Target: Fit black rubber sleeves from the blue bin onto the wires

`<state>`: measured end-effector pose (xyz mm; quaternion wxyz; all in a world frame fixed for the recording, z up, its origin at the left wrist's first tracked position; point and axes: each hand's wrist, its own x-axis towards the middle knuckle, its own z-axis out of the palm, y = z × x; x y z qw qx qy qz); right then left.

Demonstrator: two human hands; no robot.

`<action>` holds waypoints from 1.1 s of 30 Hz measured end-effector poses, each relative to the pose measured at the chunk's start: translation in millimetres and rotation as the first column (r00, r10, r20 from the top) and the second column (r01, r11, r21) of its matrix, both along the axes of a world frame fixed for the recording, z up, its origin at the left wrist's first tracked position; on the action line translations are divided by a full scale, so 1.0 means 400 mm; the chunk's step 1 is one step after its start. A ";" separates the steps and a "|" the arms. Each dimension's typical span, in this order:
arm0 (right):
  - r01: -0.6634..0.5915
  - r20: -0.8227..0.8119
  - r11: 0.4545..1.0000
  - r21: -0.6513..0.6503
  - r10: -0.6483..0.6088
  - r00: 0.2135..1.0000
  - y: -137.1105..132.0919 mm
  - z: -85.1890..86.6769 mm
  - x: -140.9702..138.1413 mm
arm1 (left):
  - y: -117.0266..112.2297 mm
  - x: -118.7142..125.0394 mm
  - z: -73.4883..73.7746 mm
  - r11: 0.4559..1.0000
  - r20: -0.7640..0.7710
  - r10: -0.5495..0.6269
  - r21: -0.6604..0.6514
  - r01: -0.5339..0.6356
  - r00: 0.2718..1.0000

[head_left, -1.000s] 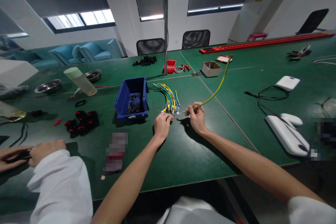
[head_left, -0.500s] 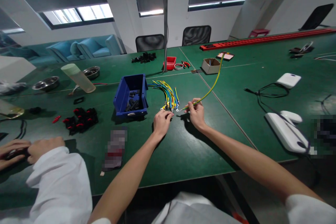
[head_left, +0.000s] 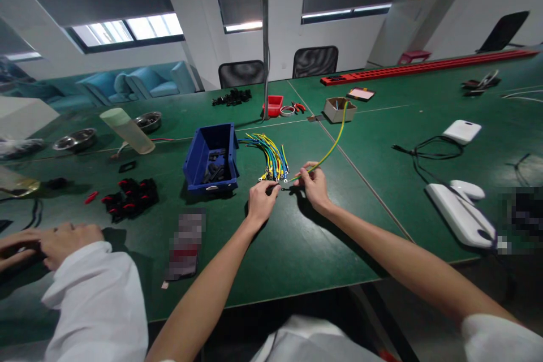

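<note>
My right hand (head_left: 314, 184) pinches a yellow-green wire (head_left: 335, 144) close to its near end; the rest of the wire arcs up and away over the table. Just left of it, my left hand (head_left: 263, 199) is closed in a pinch, fingertips low over the table, and what it holds is too small to make out. The two hands are a short gap apart. Right behind my left fingertips lies a bundle of blue, yellow and green wires (head_left: 271, 150) with metal ring terminals on their near ends.
Left of the bundle stands a blue bin (head_left: 193, 184) holding black parts. Farther back are a small carton (head_left: 333, 113), a red tray (head_left: 275, 106) and a vertical pole (head_left: 265, 68). A co-worker's hands (head_left: 70, 240) work at left. White devices (head_left: 460, 215) with cables lie at right.
The wire's far end has swung left and a little lower, and my right hand's fingers have shifted slightly left toward my left hand. The co-worker's hands have moved a little.
</note>
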<state>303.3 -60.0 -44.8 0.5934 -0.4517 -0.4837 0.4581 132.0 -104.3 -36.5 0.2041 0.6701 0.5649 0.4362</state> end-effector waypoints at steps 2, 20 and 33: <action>-0.017 -0.041 1.000 -0.015 0.017 0.999 0.002 -0.001 0.001 | -0.002 0.002 0.002 1.000 0.029 0.005 -0.030 -0.004 1.000; -0.167 -0.139 0.986 -0.020 0.163 0.977 -0.006 0.003 -0.002 | 0.005 0.014 -0.027 0.989 0.320 0.001 -0.141 0.046 0.948; -0.200 -0.156 0.979 -0.032 0.193 0.969 -0.004 0.004 -0.004 | -0.009 0.023 -0.008 0.990 0.196 -0.063 -0.113 0.086 0.979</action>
